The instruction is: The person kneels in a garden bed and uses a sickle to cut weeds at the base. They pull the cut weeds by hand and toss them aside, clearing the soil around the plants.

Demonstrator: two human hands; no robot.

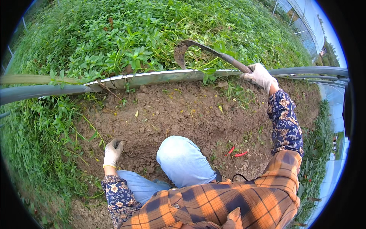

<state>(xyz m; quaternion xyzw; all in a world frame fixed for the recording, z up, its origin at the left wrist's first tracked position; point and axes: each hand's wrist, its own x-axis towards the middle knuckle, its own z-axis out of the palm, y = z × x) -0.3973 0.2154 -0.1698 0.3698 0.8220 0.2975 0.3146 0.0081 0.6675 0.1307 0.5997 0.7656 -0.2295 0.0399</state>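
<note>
In a pale work glove, my right hand (259,76) grips the handle of a sickle (211,51) at the upper right. The sickle's curved, soil-stained blade (180,53) rests over green weeds, its tip close to a white edging board (148,78). My left hand (113,151), gloved too, hangs low at the left with its fingers curled. Beside it runs a thin weed stem (95,130); whether the fingers hold anything is hidden.
Dense weeds (114,37) grow beyond the board and down the left side. Grey pipes (45,93) adjoin the board. Bare soil (171,114) lies before my bent knee (183,160). Two red chili peppers (240,154) lie at the right. Plastic greenhouse sheeting (310,25) stands beyond.
</note>
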